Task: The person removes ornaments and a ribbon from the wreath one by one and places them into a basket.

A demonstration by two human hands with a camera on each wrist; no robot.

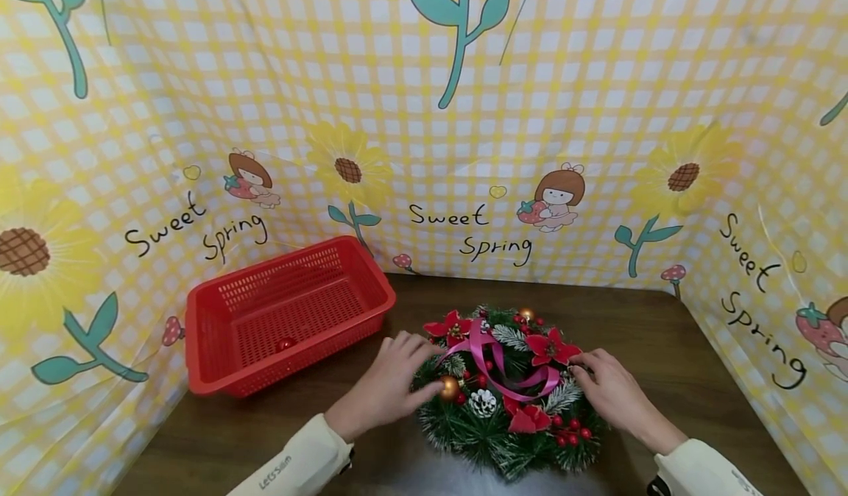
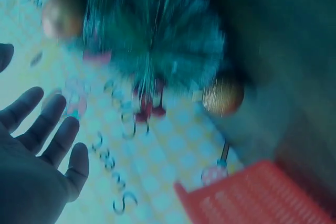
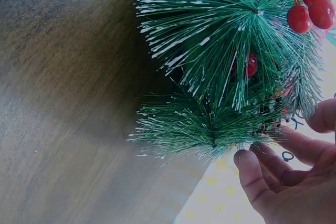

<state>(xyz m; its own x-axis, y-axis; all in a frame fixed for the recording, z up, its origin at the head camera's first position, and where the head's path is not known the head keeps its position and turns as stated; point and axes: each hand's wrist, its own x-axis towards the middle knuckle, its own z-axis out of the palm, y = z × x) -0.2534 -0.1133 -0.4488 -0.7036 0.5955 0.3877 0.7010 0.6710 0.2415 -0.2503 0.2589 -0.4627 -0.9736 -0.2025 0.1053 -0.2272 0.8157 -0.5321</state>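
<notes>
Wreath [image 1: 503,441] found on the table [image 1: 377,444], near and right of the red basket [image 1: 318,355]; pink ribbon [image 1: 478,349] looped over its top. Left hand [image 1: 387,378] at its left side: fingers spread, pinching nothing. Right hand [image 1: 612,393] at its right edge: fingers bent toward the greenery; cannot tell whether they pinch. Step in hand, as judged: adjusting the wreath from both sides. Next move likely calls for light, even contact, sparing the ribbon.
</notes>
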